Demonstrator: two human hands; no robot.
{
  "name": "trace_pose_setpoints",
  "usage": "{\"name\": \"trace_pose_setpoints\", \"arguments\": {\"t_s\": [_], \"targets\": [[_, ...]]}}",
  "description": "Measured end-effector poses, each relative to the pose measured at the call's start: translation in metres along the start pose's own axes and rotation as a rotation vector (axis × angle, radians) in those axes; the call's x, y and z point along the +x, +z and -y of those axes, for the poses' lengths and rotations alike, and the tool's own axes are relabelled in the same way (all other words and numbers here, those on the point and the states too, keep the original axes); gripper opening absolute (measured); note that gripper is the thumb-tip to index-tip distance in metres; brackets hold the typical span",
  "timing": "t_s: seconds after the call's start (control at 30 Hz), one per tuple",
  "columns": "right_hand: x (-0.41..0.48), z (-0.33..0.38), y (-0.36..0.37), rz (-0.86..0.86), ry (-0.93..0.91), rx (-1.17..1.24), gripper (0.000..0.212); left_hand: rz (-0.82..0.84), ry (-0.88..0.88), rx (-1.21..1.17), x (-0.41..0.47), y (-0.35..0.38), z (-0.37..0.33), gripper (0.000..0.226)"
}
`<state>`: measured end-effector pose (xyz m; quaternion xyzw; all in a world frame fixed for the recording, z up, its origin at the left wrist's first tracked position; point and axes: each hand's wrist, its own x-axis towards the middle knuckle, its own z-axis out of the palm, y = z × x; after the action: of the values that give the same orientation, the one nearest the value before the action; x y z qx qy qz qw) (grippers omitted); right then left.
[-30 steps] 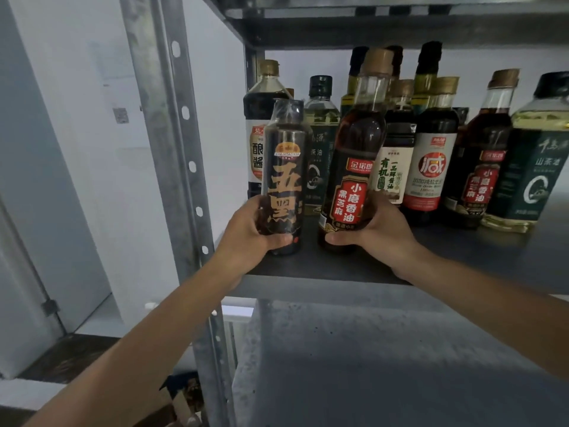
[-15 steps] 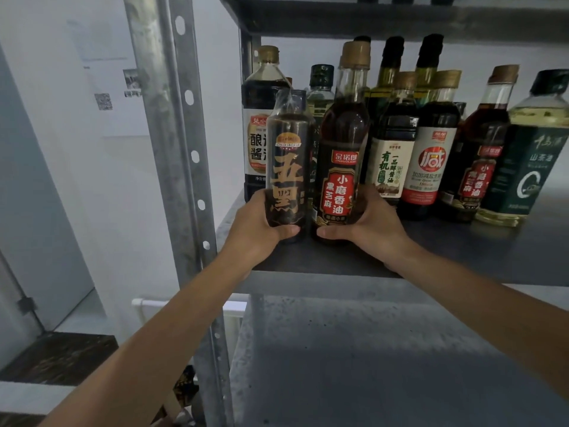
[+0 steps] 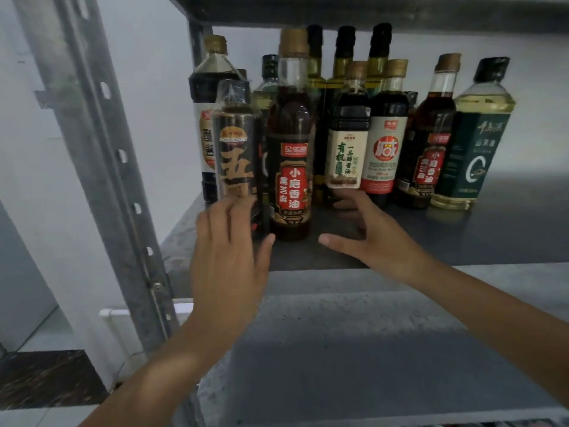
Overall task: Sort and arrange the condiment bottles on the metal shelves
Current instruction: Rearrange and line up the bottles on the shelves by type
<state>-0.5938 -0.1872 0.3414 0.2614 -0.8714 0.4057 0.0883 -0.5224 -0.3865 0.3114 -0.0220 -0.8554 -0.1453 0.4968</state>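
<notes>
Both hands are open, the left hand (image 3: 228, 251) just before the black bottle (image 3: 237, 161) and the right hand (image 3: 363, 232) beside the sesame oil bottle (image 3: 291, 167), both standing near the shelf (image 3: 431, 241) front; next likely fetching another bottle.

Black bottle (image 3: 236, 155), gold characters. Brown sesame oil (image 3: 289, 161), red label. Grey speckled shelf (image 3: 462, 241). Green-labelled yellow oil (image 3: 474, 143).

Free room along the shelf front, bottles packed behind

The front strip of the shelf (image 3: 462, 241) is left bare right of the sesame oil bottle (image 3: 289, 167), so access there is unobstructed. The back is blocked by a dense bottle cluster (image 3: 385, 124); the left side is closed off by the perforated upright (image 3: 101, 155).
</notes>
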Motion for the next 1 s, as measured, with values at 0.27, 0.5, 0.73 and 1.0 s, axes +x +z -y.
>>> {"name": "trace_pose_setpoints", "arguments": {"t_s": [0.27,0.5,0.73,1.0], "targets": [[-0.072,-0.075,-0.094,-0.142,0.019,-0.366,0.064,0.289,0.287,-0.057,0.001,0.062,-0.106,0.035],[-0.126,-0.156,-0.203,-0.213,0.1,-0.482,0.061,0.37,0.399,-0.124,0.01,0.121,-0.242,0.041],[-0.179,-0.237,-0.328,-0.214,0.21,-0.698,0.065,0.427,0.435,-0.181,0.018,0.191,-0.407,0.048],[-0.219,-0.307,-0.432,-0.275,0.257,-0.74,0.05,0.483,0.463,-0.33,0.021,0.248,-0.556,0.039]]}}
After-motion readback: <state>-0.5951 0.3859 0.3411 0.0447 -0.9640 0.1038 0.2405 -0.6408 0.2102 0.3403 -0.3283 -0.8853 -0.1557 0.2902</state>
